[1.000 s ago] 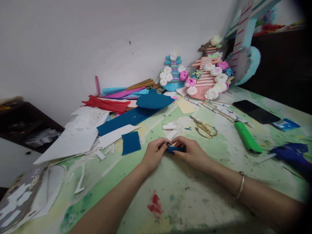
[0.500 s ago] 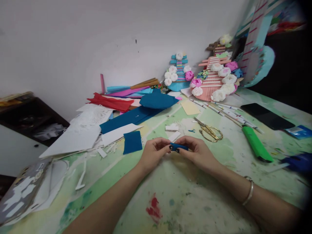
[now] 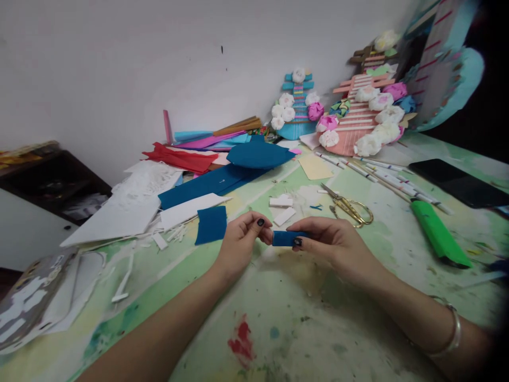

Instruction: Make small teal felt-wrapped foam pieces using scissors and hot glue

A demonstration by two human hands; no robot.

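Observation:
A small blue-wrapped strip point(image 3: 283, 239) is held level above the table, pinched between the thumb and fingers of my right hand point(image 3: 332, 241). My left hand point(image 3: 242, 239) is at the strip's left end, its fingers curled and fingertips close against that end. Its thumb is drawn back off the strip; whether the fingertips touch it I cannot tell. Left of my left hand lies a blue crepe paper rectangle point(image 3: 211, 225). Just beyond my hands are two small white foam pieces point(image 3: 281, 201). Gold-handled scissors point(image 3: 350, 208) rest beyond my right hand.
Larger blue paper point(image 3: 258, 156), red paper point(image 3: 178, 158) and white sheets point(image 3: 119, 212) lie back left. Flower-decorated instrument models point(image 3: 296, 111) stand against the wall. At right are markers point(image 3: 393, 183), a black phone point(image 3: 457, 183) and a green tube-like item point(image 3: 439, 233).
My left thumb has come off the blue-wrapped strip and the left hand has shifted left. My right hand keeps hold, and more of the strip shows. The view has shifted slightly.

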